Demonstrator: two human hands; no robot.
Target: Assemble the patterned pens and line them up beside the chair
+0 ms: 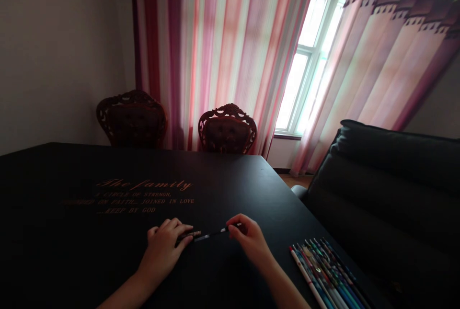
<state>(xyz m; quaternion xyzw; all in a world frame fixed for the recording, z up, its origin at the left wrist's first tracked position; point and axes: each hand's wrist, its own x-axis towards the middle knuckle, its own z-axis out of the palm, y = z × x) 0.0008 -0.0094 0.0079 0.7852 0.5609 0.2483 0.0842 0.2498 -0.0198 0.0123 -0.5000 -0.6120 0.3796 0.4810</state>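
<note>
My left hand point(166, 242) rests low over the black table, its thumb and fingers closed around a patterned pen barrel point(196, 234) whose end pokes out to the right. Between the two hands lies a thin dark pen refill point(215, 233) with a pale, shiny stretch at its left end. The thumb and fingertips of my right hand point(246, 234) pinch the refill's right end. Its left tip is close to the barrel's end; whether they touch I cannot tell. My fingers hide the rest of both parts.
Several pens point(323, 270) lie side by side at the table's right edge, near my right forearm. The dark table point(230, 179) bears printed gold lettering point(143, 199). Two carved chairs point(227, 129) stand beyond it, and a black leather seat point(388, 194) is on the right.
</note>
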